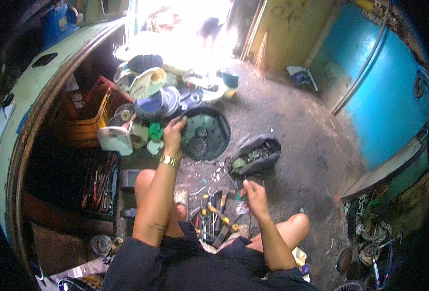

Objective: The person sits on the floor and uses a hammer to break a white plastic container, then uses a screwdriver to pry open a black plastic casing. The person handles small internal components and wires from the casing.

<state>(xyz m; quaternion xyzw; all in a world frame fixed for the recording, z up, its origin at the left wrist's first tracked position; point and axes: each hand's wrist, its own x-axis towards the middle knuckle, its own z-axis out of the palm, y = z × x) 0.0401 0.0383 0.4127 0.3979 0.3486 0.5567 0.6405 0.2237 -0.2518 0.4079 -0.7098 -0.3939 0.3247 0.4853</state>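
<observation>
My left hand (175, 127), with a gold watch at the wrist, grips the edge of a dark round plastic part (208, 136) with a round grille in it. Lower right, my right hand (251, 194) is closed around a small thin item, partly green, too small and blurred to name. Just beyond that hand lies an open dark tool bag (259, 153) full of metal tools. Between my knees, hammers and other hand tools (216, 209) lie among small scattered pieces on the dirty floor (311, 165).
A pile of plastic parts (146, 82) fills the back left, near a bright doorway. A yellow crate (90, 126) and a tool tray (98, 186) stand left. A broom (260, 60) leans by a blue wall (360, 97); cluttered metal parts (374, 233) lie right.
</observation>
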